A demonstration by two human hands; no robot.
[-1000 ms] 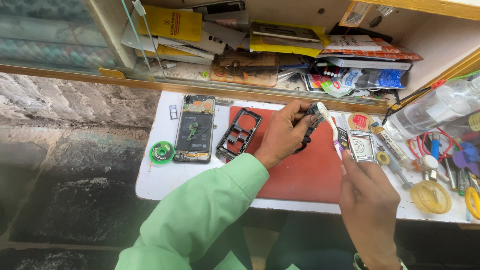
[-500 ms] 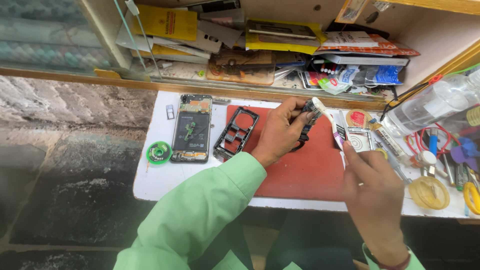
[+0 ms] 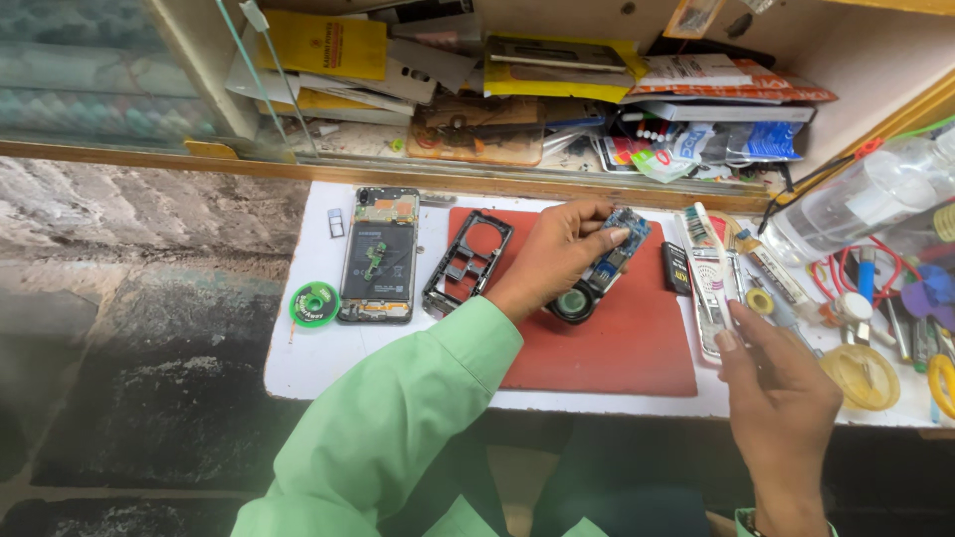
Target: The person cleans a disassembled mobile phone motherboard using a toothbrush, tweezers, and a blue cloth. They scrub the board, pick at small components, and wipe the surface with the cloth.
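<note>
My left hand [image 3: 552,254], in a green sleeve, pinches a small blue circuit board [image 3: 619,247] over the red mat [image 3: 617,348]. A black round part [image 3: 572,301] lies on the mat just under the board. My right hand [image 3: 781,388] holds a white toothbrush [image 3: 711,264] upright, with the bristles a short way right of the board and apart from it. An opened phone [image 3: 378,257] with its insides showing lies at the mat's left. A black phone frame [image 3: 468,261] rests beside it.
A green solder wick roll [image 3: 314,303] sits on the white table [image 3: 318,363]. Tools, a yellow lid [image 3: 863,376] and a clear bottle [image 3: 865,199] crowd the right side. Papers and packets fill the shelf [image 3: 557,89] behind a glass pane.
The toothbrush was against the circuit board. My right hand has drawn it to the right, away from the board. My left hand still holds the board in much the same place.
</note>
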